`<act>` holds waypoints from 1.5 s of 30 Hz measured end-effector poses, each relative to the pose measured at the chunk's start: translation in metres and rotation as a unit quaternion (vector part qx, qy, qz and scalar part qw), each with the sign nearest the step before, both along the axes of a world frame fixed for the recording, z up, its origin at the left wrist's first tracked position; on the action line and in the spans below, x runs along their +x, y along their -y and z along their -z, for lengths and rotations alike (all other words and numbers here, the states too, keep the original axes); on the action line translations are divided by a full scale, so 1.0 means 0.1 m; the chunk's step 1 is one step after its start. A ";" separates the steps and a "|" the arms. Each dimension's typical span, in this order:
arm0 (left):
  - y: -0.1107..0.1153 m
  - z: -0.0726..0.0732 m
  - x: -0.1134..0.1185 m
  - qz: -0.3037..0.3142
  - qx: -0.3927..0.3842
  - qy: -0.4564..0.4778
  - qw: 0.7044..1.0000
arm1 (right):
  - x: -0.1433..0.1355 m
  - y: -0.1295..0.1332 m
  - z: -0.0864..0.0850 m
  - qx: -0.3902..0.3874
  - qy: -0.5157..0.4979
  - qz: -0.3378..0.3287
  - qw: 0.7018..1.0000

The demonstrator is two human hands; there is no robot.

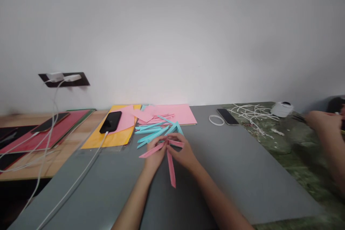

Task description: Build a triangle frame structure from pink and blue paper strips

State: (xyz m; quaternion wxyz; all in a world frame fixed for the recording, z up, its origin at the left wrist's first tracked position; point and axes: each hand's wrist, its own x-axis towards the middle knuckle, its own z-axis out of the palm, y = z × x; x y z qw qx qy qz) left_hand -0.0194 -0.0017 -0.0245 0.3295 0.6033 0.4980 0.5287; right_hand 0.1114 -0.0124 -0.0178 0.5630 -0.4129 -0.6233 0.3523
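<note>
Pink paper strips (171,169) meet between my two hands, over the grey board. My left hand (155,152) is closed on them, and one strip sticks out to the left past its fingers. From the other side my right hand (183,151) pinches the same strips, with one end pointing right and a long one hanging down toward me. The fingers hide the spot where the strips join. Just beyond my hands lie several folded light-blue paper strips (152,134), some bent into a point.
Behind are pink sheets (183,113), a yellow folder (93,140) and a black phone (111,121) on a white cable. To the right lie a white ring (216,120), another phone (228,116) and white strands (252,115). A co-worker's hand (323,124) is at far right.
</note>
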 end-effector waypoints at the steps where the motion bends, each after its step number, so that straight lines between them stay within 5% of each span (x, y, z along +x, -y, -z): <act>1: 0.00 0.01 0.01 0.010 -0.007 0.019 1.000 | -0.01 0.01 0.00 0.022 0.005 -0.007 1.000; 5: 0.02 0.01 0.03 0.080 -0.053 0.122 0.988 | -0.03 0.00 0.03 0.064 0.005 0.052 0.997; 11: 0.02 -0.06 -0.02 0.207 -0.140 0.168 0.954 | 0.02 -0.05 0.05 -0.055 -0.079 0.099 0.990; 18: -0.03 0.05 0.06 0.169 -0.136 0.194 0.957 | 0.06 -0.14 0.13 -0.174 -0.214 0.044 0.960; 24: -0.07 0.14 0.03 0.156 -0.195 0.255 0.934 | 0.00 -0.13 0.14 -0.200 -0.252 0.014 0.947; 28: -0.09 0.12 -0.02 0.146 -0.203 0.287 0.925 | 0.12 -0.17 0.11 -0.169 -0.269 0.071 0.946; 33: -0.13 0.11 -0.12 0.126 -0.196 0.255 0.938 | 0.43 -0.20 0.00 0.003 -0.039 0.241 0.970; 38: -0.14 0.10 -0.15 0.119 -0.161 0.173 0.965 | 0.45 -0.14 -0.06 0.099 0.199 0.152 0.963; 45: -0.10 0.07 -0.08 0.162 -0.140 0.108 0.971 | 0.29 -0.12 0.03 0.088 0.222 0.044 0.970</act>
